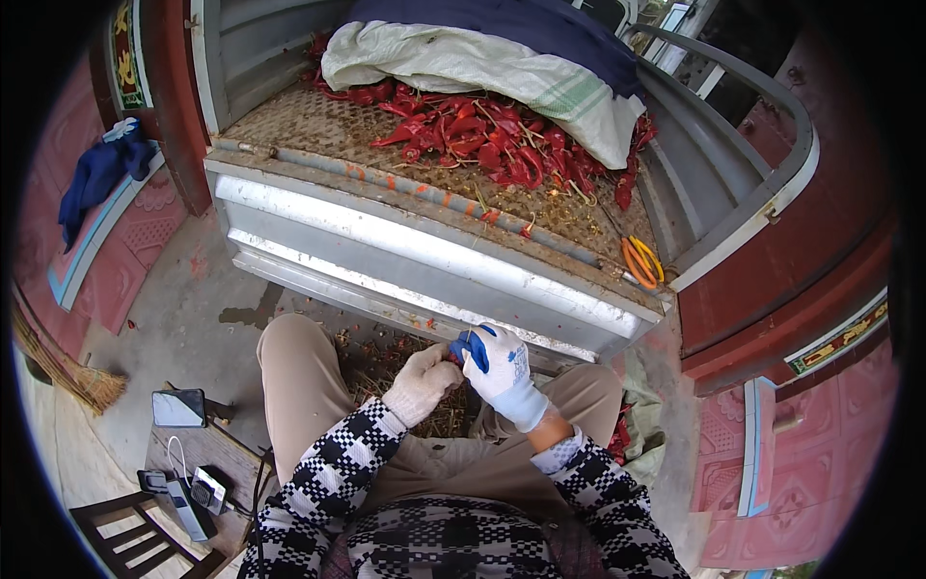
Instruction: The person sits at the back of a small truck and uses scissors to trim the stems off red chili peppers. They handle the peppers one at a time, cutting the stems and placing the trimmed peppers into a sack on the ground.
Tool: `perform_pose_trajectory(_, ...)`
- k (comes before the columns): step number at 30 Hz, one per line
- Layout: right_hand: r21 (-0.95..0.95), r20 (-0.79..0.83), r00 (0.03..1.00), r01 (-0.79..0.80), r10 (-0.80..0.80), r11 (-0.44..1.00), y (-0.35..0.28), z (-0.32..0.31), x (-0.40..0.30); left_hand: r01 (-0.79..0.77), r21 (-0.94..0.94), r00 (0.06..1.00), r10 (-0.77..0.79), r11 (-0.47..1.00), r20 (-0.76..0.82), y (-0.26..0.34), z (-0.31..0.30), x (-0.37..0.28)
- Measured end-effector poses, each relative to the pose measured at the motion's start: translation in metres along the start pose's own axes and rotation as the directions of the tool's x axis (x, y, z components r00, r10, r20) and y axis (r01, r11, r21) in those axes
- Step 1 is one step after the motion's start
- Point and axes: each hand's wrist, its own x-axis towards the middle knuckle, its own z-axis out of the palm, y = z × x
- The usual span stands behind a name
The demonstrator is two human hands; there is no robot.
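My left hand (423, 383), in a whitish knit glove, meets my right hand (500, 369) over my lap. The right glove is white with blue-coated fingers and bears printing. Pinched between the two hands is a dried red chili pepper (454, 357), mostly hidden by the fingers. A thin stem seems to poke up above the right fingers. Beyond the hands, a heap of red chili peppers (492, 141) lies on the rusty truck bed (289, 123), partly under a white woven sack (470, 61). Stem scraps (376, 362) litter the floor between my knees.
The lowered metal tailgate (419, 253) hangs just past my hands. Orange-and-yellow-handled loops (642, 262) lie at the bed's right corner. At left are a wooden bench (239, 478) with a phone (179, 408) and devices, and a straw broom (94, 383). A pale green sack (644, 412) with chilies sits right.
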Motion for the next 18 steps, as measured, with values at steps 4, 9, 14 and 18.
perform_pose_trajectory(4,0.342,-0.017,0.983,-0.166,0.182,0.925,0.007,0.018,-0.006,-0.083,0.092,0.99,0.093,0.992,-0.11,-0.007,0.003,-0.001)
perform_pose_trajectory(9,0.771,0.131,0.885,-0.374,0.446,0.516,0.008,0.039,-0.011,-0.087,-0.065,0.979,0.073,0.994,-0.189,-0.009,0.003,-0.003)
perform_pose_trajectory(14,0.827,0.401,0.725,-0.55,0.56,0.119,0.011,0.034,-0.012,-0.108,0.042,0.973,0.114,0.993,-0.202,-0.005,0.004,-0.005)
perform_pose_trajectory(18,0.783,0.534,0.639,-0.621,0.553,-0.038,0.012,0.03,-0.007,-0.167,0.119,0.963,0.188,0.979,-0.192,-0.005,0.003,-0.004)
